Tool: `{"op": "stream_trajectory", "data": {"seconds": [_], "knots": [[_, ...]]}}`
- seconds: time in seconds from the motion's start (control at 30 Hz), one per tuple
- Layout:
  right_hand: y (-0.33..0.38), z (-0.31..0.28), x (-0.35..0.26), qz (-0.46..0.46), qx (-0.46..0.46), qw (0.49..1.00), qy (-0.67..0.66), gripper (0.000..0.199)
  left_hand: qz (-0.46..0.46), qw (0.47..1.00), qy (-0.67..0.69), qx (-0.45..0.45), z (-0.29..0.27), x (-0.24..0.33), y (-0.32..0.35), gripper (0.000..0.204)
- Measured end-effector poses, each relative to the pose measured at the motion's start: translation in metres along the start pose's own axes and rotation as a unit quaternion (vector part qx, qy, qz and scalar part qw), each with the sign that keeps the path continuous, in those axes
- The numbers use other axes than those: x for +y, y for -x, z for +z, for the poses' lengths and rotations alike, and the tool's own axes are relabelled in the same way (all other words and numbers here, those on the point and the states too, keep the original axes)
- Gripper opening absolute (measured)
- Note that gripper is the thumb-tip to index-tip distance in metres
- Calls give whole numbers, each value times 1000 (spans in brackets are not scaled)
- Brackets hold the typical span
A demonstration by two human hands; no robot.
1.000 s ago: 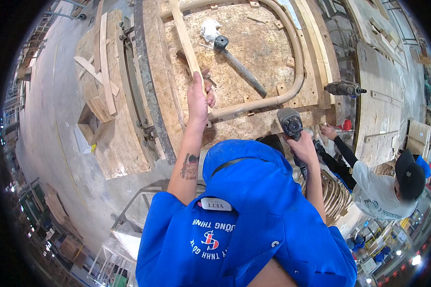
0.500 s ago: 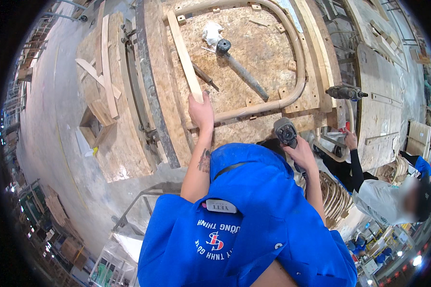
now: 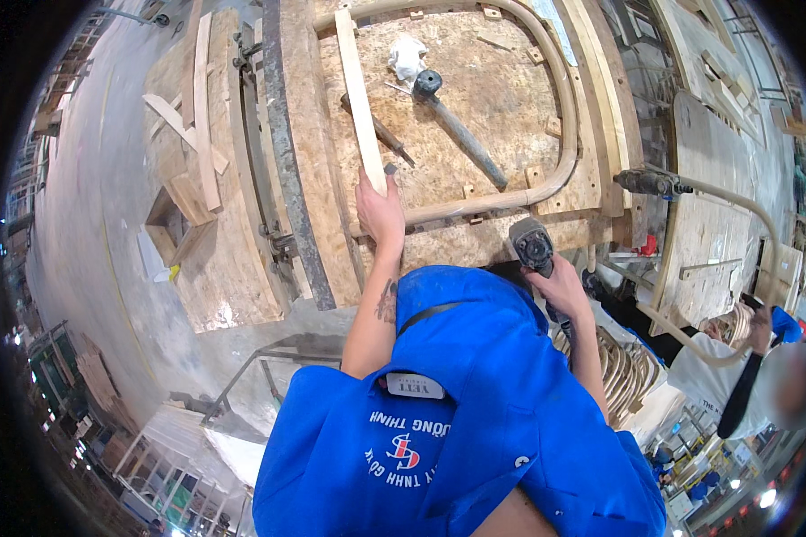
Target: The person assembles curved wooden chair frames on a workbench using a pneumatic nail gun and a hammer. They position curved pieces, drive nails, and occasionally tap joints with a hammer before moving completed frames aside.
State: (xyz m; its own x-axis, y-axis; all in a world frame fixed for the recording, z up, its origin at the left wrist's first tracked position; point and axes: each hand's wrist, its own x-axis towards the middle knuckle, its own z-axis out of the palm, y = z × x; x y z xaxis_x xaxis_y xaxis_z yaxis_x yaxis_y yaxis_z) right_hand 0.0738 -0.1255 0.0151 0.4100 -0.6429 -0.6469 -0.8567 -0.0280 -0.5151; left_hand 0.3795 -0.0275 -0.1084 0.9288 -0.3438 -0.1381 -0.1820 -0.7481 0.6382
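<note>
My left hand grips the near end of a pale wooden strip, which runs away from me over the left side of a bent wooden frame. A small dark thing shows at the thumb; I cannot make it out. In my right hand is a dark pistol-grip power tool, held before my body near the bench's front edge. Inside the frame lie a mallet with a black head and grey handle, and a crumpled white cloth or bag. A thin dark stick-like tool lies partly under the strip.
Small wooden blocks surround the frame on the worn bench board. Another dark power tool sits at the right edge. Beyond, a co-worker holds a bent wooden rod. A lower table with offcuts stands left.
The strip's far end has shifted right, inward from the frame's left corner. The co-worker has raised a bent rod on the right. My right hand stays nearly in place with the power tool.
</note>
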Motion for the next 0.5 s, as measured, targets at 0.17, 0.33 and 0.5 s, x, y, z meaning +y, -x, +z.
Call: {"op": "stream_trajectory", "data": {"seconds": [0.17,0.33,0.5], "knots": [[-3,0,-3,18,-13,1000,3,53,-21,1000,17,5,3,-3,2,58],[-2,0,-3,-2,-18,1000,-12,52,-10,999,26,18,3,-7,0,57],[-4,1,5,11,-20,1000,3,51,-8,999,53,-6,1,-6,-4,58]]}}
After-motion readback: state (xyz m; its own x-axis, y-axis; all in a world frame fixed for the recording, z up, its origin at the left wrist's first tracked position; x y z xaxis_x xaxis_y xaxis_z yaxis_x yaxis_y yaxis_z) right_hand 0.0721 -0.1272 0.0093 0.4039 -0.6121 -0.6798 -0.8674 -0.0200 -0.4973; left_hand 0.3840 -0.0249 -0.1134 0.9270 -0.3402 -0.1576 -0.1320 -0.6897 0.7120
